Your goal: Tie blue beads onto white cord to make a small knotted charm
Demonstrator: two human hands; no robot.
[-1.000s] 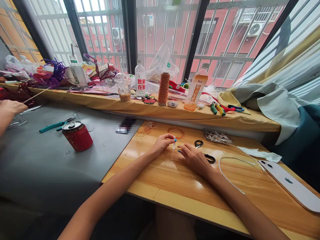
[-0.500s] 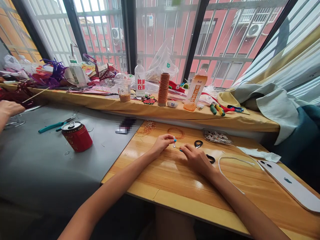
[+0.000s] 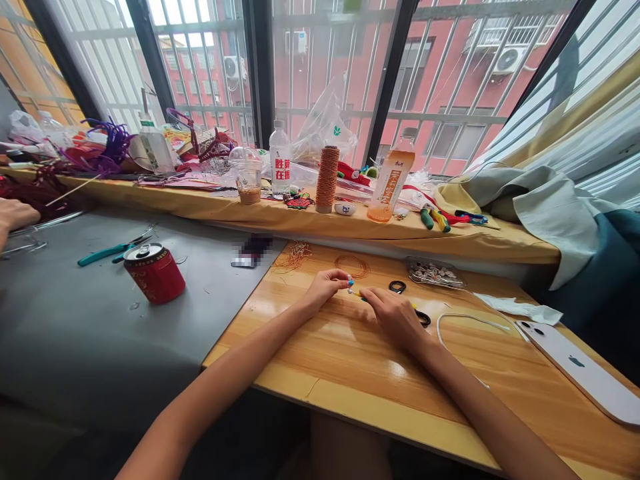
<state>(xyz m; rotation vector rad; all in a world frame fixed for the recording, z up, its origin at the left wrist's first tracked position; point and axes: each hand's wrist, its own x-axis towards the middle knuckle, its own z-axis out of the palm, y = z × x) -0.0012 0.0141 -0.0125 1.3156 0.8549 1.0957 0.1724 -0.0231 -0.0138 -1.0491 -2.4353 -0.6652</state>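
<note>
My left hand [image 3: 326,291] is closed in a pinch on a small white piece [image 3: 351,291], perhaps a bit of cord, over the wooden table. Just to its right, my right hand [image 3: 393,313] grips a thin yellow tool [image 3: 357,294], its tip at the white piece; its exact kind is too small to tell. Behind the right hand lie scissors with black handles [image 3: 397,287], partly covered by that hand. A coil of thin copper-coloured wire or thread [image 3: 353,267] rests beyond my fingers. To the right, a length of white cord [image 3: 440,333] curves over the tabletop.
A clear tray of small pieces [image 3: 435,273] stands at the table's back, a white phone [image 3: 575,363] at the right. On the grey surface are a red can [image 3: 154,273] and teal pliers [image 3: 107,253]. Another person's hand [image 3: 17,215] shows at far left. Bottles line the cluttered sill.
The tool in my right hand has turned slightly, and a yellow end now shows behind that hand. My left fingers have shifted slightly on the white piece. The other person's hand moved left.
</note>
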